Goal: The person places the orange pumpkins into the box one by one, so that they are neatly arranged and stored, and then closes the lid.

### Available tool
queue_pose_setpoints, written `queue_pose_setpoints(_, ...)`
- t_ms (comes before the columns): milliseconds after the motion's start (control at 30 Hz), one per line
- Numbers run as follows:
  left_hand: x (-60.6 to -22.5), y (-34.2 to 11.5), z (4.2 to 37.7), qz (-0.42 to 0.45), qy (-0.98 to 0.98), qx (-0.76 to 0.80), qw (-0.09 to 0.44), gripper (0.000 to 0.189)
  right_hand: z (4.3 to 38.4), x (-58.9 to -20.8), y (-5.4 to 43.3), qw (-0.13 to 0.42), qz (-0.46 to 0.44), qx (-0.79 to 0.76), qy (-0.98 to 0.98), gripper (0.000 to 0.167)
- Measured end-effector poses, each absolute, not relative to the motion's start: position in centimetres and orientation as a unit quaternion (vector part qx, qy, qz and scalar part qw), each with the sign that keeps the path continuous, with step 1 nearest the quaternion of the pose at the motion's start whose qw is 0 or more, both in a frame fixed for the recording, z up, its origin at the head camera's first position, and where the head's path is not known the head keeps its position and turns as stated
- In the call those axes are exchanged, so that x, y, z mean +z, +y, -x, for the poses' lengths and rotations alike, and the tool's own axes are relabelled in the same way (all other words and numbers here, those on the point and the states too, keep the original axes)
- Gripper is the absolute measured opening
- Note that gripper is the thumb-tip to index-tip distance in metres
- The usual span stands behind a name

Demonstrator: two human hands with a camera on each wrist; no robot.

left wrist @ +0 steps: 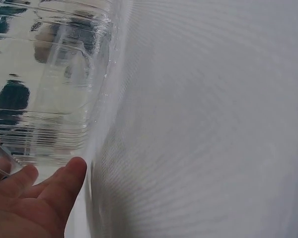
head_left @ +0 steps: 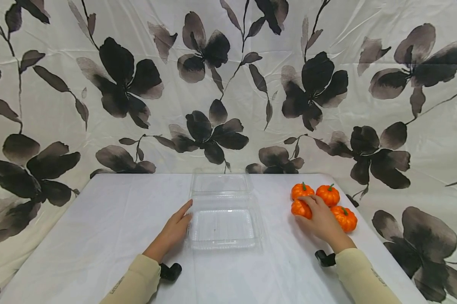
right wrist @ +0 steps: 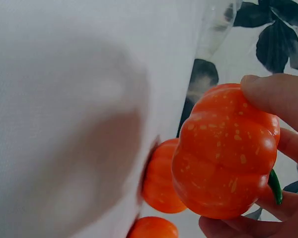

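A clear plastic clamshell box (head_left: pixel 223 228) lies open on the table, its lid (head_left: pixel 221 184) folded back toward the far edge. My left hand (head_left: pixel 174 230) touches the box's left side with fingers extended; the left wrist view shows those fingers (left wrist: pixel 64 186) at the plastic edge. My right hand (head_left: pixel 323 219) grips a small orange pumpkin (head_left: pixel 301 209). In the right wrist view that pumpkin (right wrist: pixel 226 153) is held between thumb and fingers, off the table, its green stem toward the palm. Three more pumpkins are close by: one behind (head_left: pixel 302 190), one farther right (head_left: pixel 328 194), one beside the wrist (head_left: pixel 345 218).
A white cloth covers the table (head_left: pixel 99 236). Behind it hangs a pale curtain (head_left: pixel 258 105) with dark flower prints, close against the far edge. A black wrist camera sits at each cuff, near the tabletop.
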State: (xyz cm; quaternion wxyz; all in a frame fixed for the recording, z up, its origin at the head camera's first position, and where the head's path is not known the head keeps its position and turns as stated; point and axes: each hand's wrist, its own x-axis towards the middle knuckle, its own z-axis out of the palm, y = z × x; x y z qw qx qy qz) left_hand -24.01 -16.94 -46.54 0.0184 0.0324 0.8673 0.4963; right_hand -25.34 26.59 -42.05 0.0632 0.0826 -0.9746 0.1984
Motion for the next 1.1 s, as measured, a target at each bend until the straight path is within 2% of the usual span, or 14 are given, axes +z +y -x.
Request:
queue_pose_setpoints(300,-46.6,-17.0,24.0,-0.032,0.867,0.496,0.016,0.053,25.1,-41.4,25.5,0.050,-0.077,0.203,-0.975,0.063)
queue_pose_setpoints(1100,-46.6,-16.5,23.8,-0.010,0.864,0.502,0.030,0.053,24.0,-39.9,21.4,0.089,-0.163,0.219,-0.958,0.056)
